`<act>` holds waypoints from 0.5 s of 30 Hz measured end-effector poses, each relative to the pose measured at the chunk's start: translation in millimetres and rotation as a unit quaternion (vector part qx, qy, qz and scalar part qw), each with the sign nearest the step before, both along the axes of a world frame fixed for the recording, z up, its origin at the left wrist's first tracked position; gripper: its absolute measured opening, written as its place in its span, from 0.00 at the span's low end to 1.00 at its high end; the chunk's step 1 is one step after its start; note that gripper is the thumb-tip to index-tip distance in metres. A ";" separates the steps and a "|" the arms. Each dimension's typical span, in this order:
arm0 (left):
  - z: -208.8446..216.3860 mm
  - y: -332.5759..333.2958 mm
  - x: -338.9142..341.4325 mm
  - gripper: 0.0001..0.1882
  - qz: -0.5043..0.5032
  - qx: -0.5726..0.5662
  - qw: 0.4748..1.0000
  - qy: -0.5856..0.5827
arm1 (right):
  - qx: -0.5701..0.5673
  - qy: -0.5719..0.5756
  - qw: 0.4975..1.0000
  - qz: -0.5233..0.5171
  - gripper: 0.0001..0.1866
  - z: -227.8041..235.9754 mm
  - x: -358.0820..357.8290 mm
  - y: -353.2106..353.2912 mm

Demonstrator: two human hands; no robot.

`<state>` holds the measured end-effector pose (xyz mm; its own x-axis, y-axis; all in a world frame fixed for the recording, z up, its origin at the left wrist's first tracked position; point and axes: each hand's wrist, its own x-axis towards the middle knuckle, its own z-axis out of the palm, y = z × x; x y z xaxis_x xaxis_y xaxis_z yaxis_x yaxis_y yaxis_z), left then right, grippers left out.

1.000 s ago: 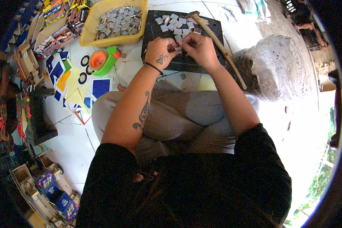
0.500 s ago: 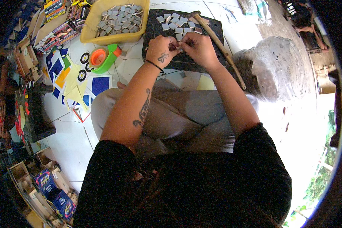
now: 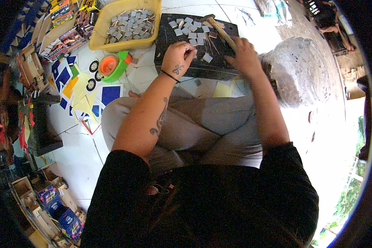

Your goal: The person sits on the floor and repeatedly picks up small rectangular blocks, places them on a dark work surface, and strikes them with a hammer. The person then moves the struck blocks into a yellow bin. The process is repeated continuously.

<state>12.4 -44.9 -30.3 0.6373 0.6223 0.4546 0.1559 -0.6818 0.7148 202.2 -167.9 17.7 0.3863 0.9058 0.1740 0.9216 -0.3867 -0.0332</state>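
**Hands apart over the dark board; right hand now at the hammer**

Change from the earlier frame: both hands were then together at the near edge of the dark board (image 3: 196,66), pinching one small piece between them. Now they are apart. The left hand (image 3: 177,56) sits over the board's middle; the right hand (image 3: 244,56) has shifted to the side and lies on the wooden hammer handle (image 3: 221,32).

Count: one dark board; one hammer; one yellow tray (image 3: 126,27) heaped with grey squares, too many to count; roughly a dozen loose grey squares (image 3: 190,33) on the board; one green and orange tape dispenser (image 3: 113,66); one large pale stone (image 3: 301,70).

Fingers, left: curled closed, tips pinched together; whether a piece is between them I cannot tell. One grey square (image 3: 207,58) lies flat just beside these fingertips, toward the right hand, apart from them. The other squares lie beyond the fingertips, in rows.

Fingers, right: wrapped about the lower handle; hammer head points away past the fingertips, over the far edge of the board. Stone lies just outside this hand
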 end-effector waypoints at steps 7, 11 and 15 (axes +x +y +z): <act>-9.4 -2.4 2.0 0.05 0.009 0.050 0.998 -0.047 | 0.061 0.211 0.975 0.035 0.25 2.8 37.3 -53.4; -13.8 -1.7 1.5 0.04 0.014 0.059 0.997 -0.042 | 0.084 0.279 0.955 0.053 0.20 37.0 6.0 -88.7; -15.7 -2.4 1.3 0.04 0.016 0.061 0.997 -0.033 | 0.055 0.360 0.931 0.003 0.19 69.2 -49.4 -136.1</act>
